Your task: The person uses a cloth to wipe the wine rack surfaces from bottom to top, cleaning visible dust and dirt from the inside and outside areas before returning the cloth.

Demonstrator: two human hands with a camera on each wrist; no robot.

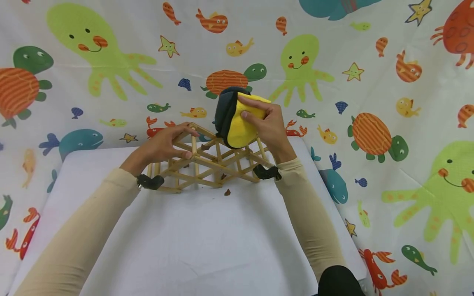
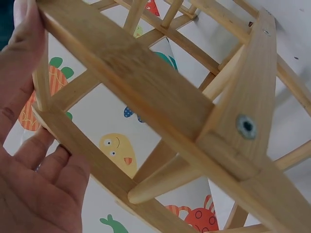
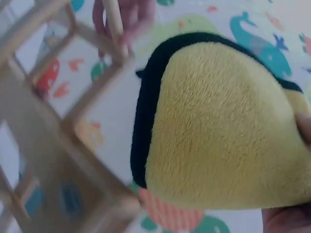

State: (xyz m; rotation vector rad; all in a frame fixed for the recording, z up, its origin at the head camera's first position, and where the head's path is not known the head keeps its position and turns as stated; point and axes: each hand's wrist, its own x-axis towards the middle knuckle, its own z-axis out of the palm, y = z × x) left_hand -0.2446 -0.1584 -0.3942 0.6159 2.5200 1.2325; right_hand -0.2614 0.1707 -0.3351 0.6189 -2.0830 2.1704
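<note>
A lattice rack of pale wooden slats and dowels (image 1: 211, 166) stands on the white-covered table. My left hand (image 1: 163, 144) grips its left end, with fingers on top and the thumb lower down. In the left wrist view that hand (image 2: 41, 160) is around the end slats (image 2: 141, 82), near a metal rivet. Just above the rack, my right hand (image 1: 268, 127) pinches a folded plush cloth (image 1: 244, 129), yellow on one face and dark grey on the other. The right wrist view shows the cloth's yellow face (image 3: 218, 126) with a dark border; most of the right hand is out of that frame.
Small brown flakes (image 1: 227, 192) lie on the white tabletop (image 1: 207, 238) in front of the rack, with more bits among its slats. A curtain printed with sea animals (image 1: 352, 102) hangs behind and beside the table. A black rounded object (image 1: 340, 281) shows at the bottom edge.
</note>
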